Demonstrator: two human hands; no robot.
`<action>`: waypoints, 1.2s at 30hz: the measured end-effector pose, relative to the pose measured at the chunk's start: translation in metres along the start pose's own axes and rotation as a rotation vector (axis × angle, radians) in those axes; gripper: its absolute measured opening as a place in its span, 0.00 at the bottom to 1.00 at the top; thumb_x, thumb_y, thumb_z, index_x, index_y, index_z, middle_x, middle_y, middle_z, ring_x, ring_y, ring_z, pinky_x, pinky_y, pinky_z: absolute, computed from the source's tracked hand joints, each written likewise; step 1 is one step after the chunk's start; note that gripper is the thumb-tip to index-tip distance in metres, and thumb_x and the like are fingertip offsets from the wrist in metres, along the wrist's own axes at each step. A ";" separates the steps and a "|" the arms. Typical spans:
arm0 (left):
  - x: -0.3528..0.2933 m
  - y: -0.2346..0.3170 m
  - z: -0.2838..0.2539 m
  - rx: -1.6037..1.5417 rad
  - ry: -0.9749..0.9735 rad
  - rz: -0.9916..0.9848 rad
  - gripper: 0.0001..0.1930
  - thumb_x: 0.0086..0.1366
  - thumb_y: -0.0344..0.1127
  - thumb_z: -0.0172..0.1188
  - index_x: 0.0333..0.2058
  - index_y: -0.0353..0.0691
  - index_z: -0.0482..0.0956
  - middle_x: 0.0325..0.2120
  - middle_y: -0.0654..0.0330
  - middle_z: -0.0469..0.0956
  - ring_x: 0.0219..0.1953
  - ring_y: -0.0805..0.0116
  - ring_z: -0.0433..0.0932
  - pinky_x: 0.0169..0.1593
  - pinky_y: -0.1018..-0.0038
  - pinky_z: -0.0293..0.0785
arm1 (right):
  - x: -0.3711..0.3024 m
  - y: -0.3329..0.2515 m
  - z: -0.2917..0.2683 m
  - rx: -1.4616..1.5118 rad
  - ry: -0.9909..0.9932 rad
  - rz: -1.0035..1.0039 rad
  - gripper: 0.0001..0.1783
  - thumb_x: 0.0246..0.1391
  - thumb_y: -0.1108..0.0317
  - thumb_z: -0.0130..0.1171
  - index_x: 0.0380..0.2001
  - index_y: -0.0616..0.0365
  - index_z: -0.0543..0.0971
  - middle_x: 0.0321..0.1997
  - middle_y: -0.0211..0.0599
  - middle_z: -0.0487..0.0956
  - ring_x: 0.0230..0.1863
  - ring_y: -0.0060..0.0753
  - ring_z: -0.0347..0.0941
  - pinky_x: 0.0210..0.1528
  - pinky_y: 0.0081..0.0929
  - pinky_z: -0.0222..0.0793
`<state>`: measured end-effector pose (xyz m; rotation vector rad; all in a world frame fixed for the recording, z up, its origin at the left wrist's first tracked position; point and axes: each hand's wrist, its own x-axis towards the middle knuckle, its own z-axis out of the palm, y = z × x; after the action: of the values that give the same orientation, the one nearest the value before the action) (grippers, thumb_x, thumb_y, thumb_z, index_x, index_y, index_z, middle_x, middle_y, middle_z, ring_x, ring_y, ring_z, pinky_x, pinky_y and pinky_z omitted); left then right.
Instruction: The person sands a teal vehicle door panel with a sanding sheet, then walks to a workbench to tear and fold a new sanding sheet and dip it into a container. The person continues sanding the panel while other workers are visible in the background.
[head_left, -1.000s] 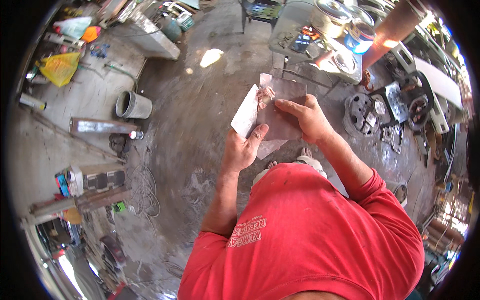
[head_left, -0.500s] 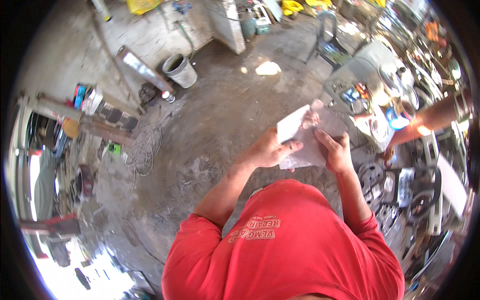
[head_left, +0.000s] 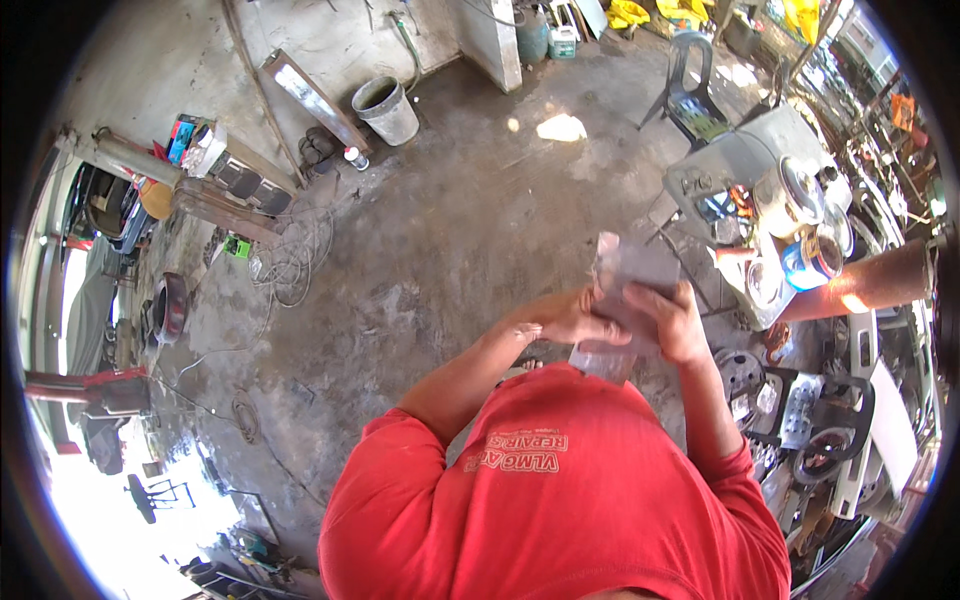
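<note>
In front of my chest I hold a thin, flat greyish-purple sheet between both hands. Its upper left edge looks whitish and worn. A paler, crinkled part shows below my fingers; whether it is a fold of the same sheet or a second piece I cannot tell. My left hand is closed on the sheet's left side, its thumb pointing across it. On the right edge my right hand grips it, thumb lying over the face. The fingers behind the sheet are hidden.
To the right, a grey table bears cans and pots, with a plastic chair behind it. A bucket stands by the far wall. Loose cable lies on the floor at left. Wheel covers and car parts crowd the right.
The sheet has tilted so its grey face shows and the white piece at its left is no longer seen. Both hands have shifted slightly lower. The view has swung a little.
</note>
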<state>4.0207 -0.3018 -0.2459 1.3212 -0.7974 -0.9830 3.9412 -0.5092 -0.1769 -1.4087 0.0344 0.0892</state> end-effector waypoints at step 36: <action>0.019 0.007 0.018 -0.277 0.556 -0.031 0.12 0.67 0.30 0.71 0.48 0.33 0.86 0.42 0.60 0.88 0.43 0.72 0.84 0.48 0.71 0.79 | -0.041 0.030 -0.069 0.127 0.454 -0.002 0.14 0.68 0.61 0.69 0.48 0.59 0.88 0.37 0.22 0.85 0.38 0.16 0.77 0.42 0.22 0.73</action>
<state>4.0130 -0.3266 -0.2386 1.2763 -0.2082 -0.6675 3.8996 -0.5745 -0.2144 -1.2778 0.4073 -0.2328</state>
